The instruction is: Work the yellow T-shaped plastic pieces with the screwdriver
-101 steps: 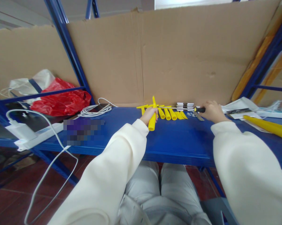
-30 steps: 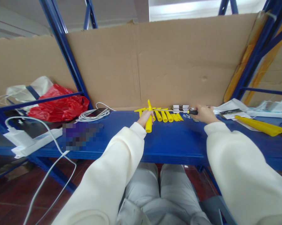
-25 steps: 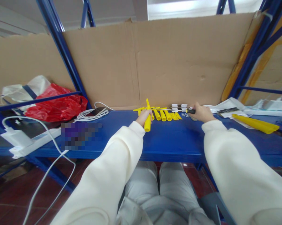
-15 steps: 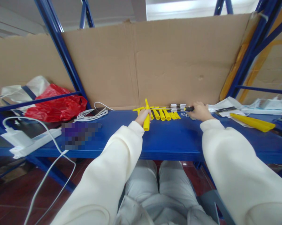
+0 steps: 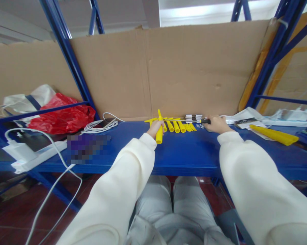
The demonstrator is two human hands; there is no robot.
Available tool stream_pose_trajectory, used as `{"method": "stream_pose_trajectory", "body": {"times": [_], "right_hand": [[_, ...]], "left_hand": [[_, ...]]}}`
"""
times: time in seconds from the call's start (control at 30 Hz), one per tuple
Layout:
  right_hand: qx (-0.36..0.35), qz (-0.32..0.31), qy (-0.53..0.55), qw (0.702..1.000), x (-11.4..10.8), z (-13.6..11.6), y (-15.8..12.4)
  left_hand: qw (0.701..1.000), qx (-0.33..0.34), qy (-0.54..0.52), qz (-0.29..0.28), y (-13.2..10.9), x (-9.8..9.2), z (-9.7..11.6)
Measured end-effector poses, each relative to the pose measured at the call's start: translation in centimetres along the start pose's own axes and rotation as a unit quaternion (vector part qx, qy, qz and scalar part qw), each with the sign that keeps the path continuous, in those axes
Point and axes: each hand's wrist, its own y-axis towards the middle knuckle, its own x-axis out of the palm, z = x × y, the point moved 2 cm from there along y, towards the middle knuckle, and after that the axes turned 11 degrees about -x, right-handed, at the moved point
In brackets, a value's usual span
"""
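Left hand [image 5: 154, 128] grips a yellow tube [image 5: 159, 136] mid-length, narrow end to 12 o'clock and wide end to 6, while the right hand [image 5: 217, 124], over at its 3 o'clock, grasps a screwdriver [image 5: 205, 121] by the black handle, shaft pointing to 9 at the tube's crosspiece, tip contact can't tell. Between the hands, on the blue shelf [image 5: 189, 153], sit more tubes [image 5: 176, 128], small yellow pieces [image 5: 190, 127] and striped parts [image 5: 193, 116]; farther out, a long yellow piece [image 5: 273, 134] at the right hand's 3, cable coil [image 5: 101, 126] and red bag [image 5: 63, 115] at the left's 9, cardboard [image 5: 194, 68] at 12.
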Motion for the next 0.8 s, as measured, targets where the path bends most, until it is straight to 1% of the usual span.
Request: {"method": "stream_pose_trajectory", "body": {"times": [0.17, 0.37, 0.6, 0.73, 0.8], "right_hand": [[-0.006, 0.011, -0.013, 1.000, -0.23, -0.23, -0.06], [0.041, -0.026, -0.020, 0.999, 0.10, -0.05, 0.00], [0.015, -0.026, -0.006, 1.000, 0.03, -0.14, 0.10], [0.000, -0.002, -0.004, 1.000, -0.16, -0.12, -0.06], [0.008, -0.001, -0.009, 1.000, -0.18, -0.04, -0.14]], "left_hand": [[1.000, 0.001, 0.000, 0.005, -0.11, 0.01, 0.04], [1.000, -0.003, 0.021, 0.006, -0.04, 0.04, 0.03], [1.000, -0.001, 0.011, -0.001, 0.11, -0.03, -0.05], [1.000, 0.000, 0.014, -0.001, 0.23, -0.02, -0.13], [1.000, 0.002, 0.015, -0.003, 0.23, 0.02, -0.18]]}}
